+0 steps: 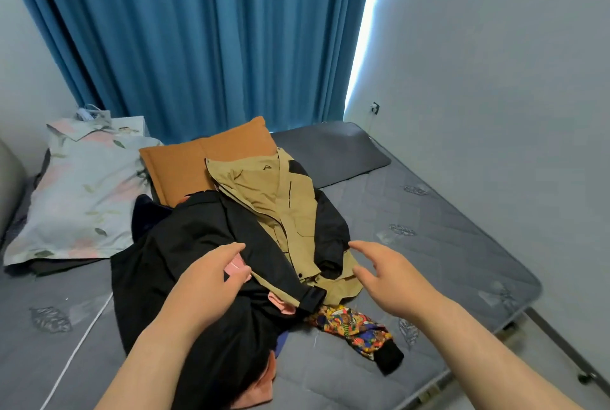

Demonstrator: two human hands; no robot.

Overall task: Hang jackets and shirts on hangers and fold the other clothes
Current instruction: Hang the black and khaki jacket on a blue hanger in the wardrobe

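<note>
On the grey quilted bed (429,244) | tan-and-black hooded jacket (280,211) tops the clothes heap | left hand (211,274) and right hand (383,274) spread, holding nothing, above it | step: choosing a garment | next: grasp jacket's shoulders; no hanger visible.

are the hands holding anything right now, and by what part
Nothing is held. The left hand and right hand hover open over the clothes pile, fingers spread.
</note>
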